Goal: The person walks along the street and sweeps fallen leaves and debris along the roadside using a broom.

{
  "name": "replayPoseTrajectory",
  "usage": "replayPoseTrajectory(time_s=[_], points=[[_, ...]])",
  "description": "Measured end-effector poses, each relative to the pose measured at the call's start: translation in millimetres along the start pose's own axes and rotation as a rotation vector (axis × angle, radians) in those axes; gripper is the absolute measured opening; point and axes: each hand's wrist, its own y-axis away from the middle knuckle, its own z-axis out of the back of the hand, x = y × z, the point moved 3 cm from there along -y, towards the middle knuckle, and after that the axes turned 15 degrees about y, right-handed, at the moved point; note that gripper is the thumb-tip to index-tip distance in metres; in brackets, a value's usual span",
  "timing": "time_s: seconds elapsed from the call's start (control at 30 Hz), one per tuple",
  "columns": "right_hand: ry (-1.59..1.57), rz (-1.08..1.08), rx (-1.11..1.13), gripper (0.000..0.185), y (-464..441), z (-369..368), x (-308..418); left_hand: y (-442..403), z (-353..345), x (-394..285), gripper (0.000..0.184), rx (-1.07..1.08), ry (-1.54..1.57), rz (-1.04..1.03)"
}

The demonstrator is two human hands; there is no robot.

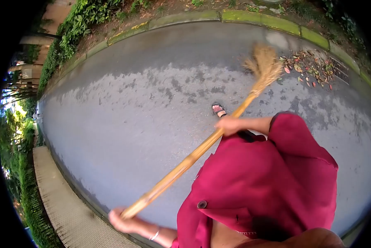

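The broom (204, 146) is golden-tan, the road (123, 124) blotchy grey.

Leaves (312, 71) lie right of the broom head (266, 66); farther right, a grate (339, 70) beside the curb (260, 17).

Place: You stand outdoors in daylight on a paved roadway (107, 128) bordered by greenery.
Pavement: Around you, the grey surface carries dark, damp-looking patches and stretches away toward the left of your view.
Curb: Ahead of you, long blocks of curbstone (260, 17), green as if with moss, edge the road.
Drain: A slotted drain grate (339, 70) lies beside the curb at your right, red and brown fallen leaves (308, 69) scattered near it.
Planting: Leafy shrubs (84, 18) grow from a soil bed beyond the curbstone.
Sidewalk: At your lower left, a pale, textured sidewalk (65, 198) follows the road, flanked by a green hedge (32, 194).
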Motion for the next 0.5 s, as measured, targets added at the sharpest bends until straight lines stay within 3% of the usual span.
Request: replayPoseTrajectory(time_s=[0.07,0.1,0.13,0.23,0.33,0.5], points=[[0.131,-0.285,0.188,0.019,44.5,-7.3,-60.8,46.2,-26.2,54.3,0.03,0.145,-0.078,0.031],[0.182,-0.353,0.275,0.018,64.3,-0.9,-78.5,65.2,-38.0,67.2,0.031,0.179,0.113,0.246],[0.205,-0.359,0.264,0.018,71.9,15.7,-76.1,73.4,-39.6,75.6,0.031,0.153,0.252,0.285],[0.264,-0.325,0.293,0.022,91.2,43.8,-41.6,71.5,-13.6,66.5,0.031,-0.006,0.215,0.364],[0.267,-0.178,0.158,0.02,71.6,49.3,-28.2,73.3,14.6,40.4,0.03,-0.146,0.165,0.251],[0.232,0.099,0.041,0.014,18.7,80.9,-23.2,95.9,23.5,-49.8,0.03,-0.131,0.17,-0.014]])
